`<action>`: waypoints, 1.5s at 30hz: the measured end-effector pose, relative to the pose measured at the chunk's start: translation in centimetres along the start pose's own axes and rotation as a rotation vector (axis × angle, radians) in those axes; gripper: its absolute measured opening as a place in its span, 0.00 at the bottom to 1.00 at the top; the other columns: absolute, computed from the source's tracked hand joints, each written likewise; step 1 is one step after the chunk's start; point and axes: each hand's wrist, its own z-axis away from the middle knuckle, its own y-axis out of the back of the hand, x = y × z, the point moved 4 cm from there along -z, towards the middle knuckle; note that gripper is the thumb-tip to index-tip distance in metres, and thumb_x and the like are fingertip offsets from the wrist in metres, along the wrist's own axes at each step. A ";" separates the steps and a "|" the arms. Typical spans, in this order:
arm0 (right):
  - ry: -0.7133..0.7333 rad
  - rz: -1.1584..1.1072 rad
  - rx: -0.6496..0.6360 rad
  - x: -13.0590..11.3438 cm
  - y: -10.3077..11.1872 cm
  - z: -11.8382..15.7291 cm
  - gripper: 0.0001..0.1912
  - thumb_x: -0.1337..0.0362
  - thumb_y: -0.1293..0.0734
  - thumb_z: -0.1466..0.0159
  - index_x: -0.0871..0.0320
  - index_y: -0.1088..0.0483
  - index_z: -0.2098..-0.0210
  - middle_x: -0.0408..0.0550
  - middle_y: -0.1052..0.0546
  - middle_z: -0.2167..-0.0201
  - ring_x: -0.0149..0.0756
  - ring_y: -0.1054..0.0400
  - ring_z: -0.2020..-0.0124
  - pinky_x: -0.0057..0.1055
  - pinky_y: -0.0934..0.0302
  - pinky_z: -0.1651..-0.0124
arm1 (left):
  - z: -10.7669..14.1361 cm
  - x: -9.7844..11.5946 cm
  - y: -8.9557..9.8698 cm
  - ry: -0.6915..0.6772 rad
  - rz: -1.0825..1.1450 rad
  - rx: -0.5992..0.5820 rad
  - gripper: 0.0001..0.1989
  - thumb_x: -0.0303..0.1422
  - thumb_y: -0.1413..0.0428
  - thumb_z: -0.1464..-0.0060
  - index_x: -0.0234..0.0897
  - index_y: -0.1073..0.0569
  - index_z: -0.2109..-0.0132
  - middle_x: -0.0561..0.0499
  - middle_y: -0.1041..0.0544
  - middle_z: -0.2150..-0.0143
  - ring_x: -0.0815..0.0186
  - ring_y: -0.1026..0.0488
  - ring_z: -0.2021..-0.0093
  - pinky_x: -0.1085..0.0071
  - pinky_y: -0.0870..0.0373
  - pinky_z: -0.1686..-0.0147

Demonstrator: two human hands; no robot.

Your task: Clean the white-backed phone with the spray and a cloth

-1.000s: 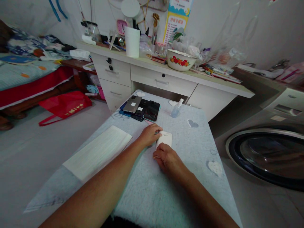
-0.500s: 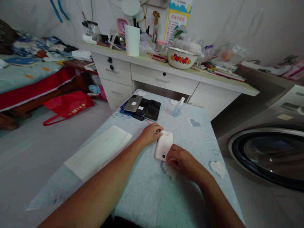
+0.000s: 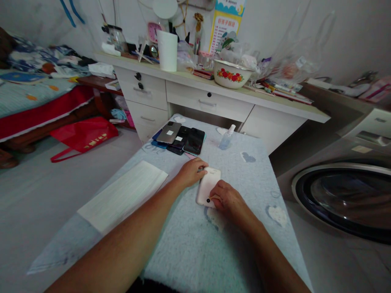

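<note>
A white phone [image 3: 208, 185] lies back up on the cloth-covered table [image 3: 183, 244], its camera toward me. My left hand [image 3: 192, 171] has its fingers on the phone's far left corner, gripping its edge. My right hand [image 3: 226, 198] is bent over the phone's near right part; its fingertips pinch something small and thin beside the camera, too small to name. Beyond them sits a pile of several phones [image 3: 180, 138], with a grey one [image 3: 170, 132] on top at the left. A clear spray bottle [image 3: 226, 138] stands to the right of the pile.
A pale sheet [image 3: 124, 195] lies on the table's left side. Behind is a white desk [image 3: 210, 95] bearing a flowered bowl [image 3: 231, 74], a white cylinder [image 3: 168, 51] and plastic bags. A washing machine [image 3: 345, 162] stands at the right, a red bag [image 3: 85, 136] on the floor at the left.
My right hand has moved up and left over the phone's back, nearer its camera. My left hand stays at the far corner. The whole view has shifted slightly.
</note>
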 end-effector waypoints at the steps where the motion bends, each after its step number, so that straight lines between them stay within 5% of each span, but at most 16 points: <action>1: 0.026 -0.027 -0.034 -0.3 0.2 0.1 0.09 0.77 0.36 0.44 0.59 0.28 0.68 0.47 0.30 0.67 0.33 0.35 0.66 0.28 0.40 0.62 | 0.0 0.0 0.0 0.001 -0.001 0.000 0.12 0.28 0.44 0.50 0.36 0.24 0.57 0.50 0.26 0.60 0.66 0.28 0.61 0.69 0.32 0.57; 6: 0.101 -0.085 -0.121 -1.2 0.6 0.3 0.10 0.78 0.38 0.43 0.59 0.28 0.71 0.45 0.29 0.69 0.32 0.34 0.65 0.27 0.39 0.60 | 0.0 -0.1 -0.1 0.006 -0.005 -0.004 0.13 0.28 0.44 0.51 0.36 0.24 0.56 0.50 0.26 0.60 0.66 0.28 0.61 0.70 0.31 0.57; 13: -0.072 0.064 0.037 0.5 0.0 -0.1 0.07 0.74 0.36 0.43 0.58 0.27 0.69 0.47 0.30 0.67 0.34 0.35 0.67 0.29 0.40 0.64 | 0.0 0.0 -0.1 0.007 -0.005 -0.007 0.12 0.28 0.44 0.50 0.36 0.24 0.57 0.50 0.26 0.60 0.65 0.28 0.61 0.70 0.31 0.57; 21: 0.066 -0.035 -0.120 -0.9 0.5 0.4 0.10 0.77 0.37 0.43 0.59 0.27 0.71 0.46 0.29 0.69 0.32 0.34 0.66 0.26 0.39 0.62 | 0.0 0.1 0.0 0.003 -0.002 -0.001 0.12 0.28 0.44 0.50 0.36 0.23 0.57 0.49 0.26 0.60 0.65 0.28 0.61 0.70 0.32 0.58; 27: -0.038 0.052 0.018 0.0 0.3 0.1 0.09 0.75 0.37 0.42 0.58 0.26 0.69 0.48 0.29 0.67 0.33 0.34 0.67 0.29 0.39 0.62 | 0.0 0.2 0.0 0.002 -0.005 -0.002 0.13 0.28 0.44 0.50 0.35 0.24 0.56 0.49 0.26 0.60 0.65 0.28 0.61 0.69 0.31 0.58; 34: 0.072 0.024 -0.115 -1.1 0.4 0.5 0.10 0.76 0.37 0.43 0.58 0.27 0.71 0.45 0.30 0.69 0.31 0.34 0.67 0.26 0.40 0.63 | 0.0 0.1 0.0 -0.006 -0.013 0.003 0.12 0.27 0.44 0.50 0.35 0.24 0.57 0.49 0.26 0.60 0.65 0.28 0.60 0.70 0.31 0.57; 42: -0.098 0.103 0.078 0.8 0.0 -0.2 0.09 0.73 0.37 0.41 0.58 0.25 0.67 0.48 0.29 0.66 0.34 0.34 0.65 0.28 0.39 0.62 | 0.0 0.1 0.0 -0.016 -0.023 0.006 0.12 0.27 0.44 0.50 0.35 0.24 0.57 0.49 0.26 0.60 0.65 0.29 0.61 0.69 0.32 0.57; 45: -0.060 0.054 0.025 0.3 0.3 -0.1 0.09 0.74 0.36 0.42 0.58 0.25 0.69 0.47 0.29 0.67 0.33 0.34 0.66 0.27 0.40 0.63 | 0.0 0.0 0.0 -0.015 -0.021 0.008 0.12 0.27 0.44 0.50 0.35 0.24 0.57 0.49 0.26 0.60 0.66 0.29 0.61 0.70 0.32 0.57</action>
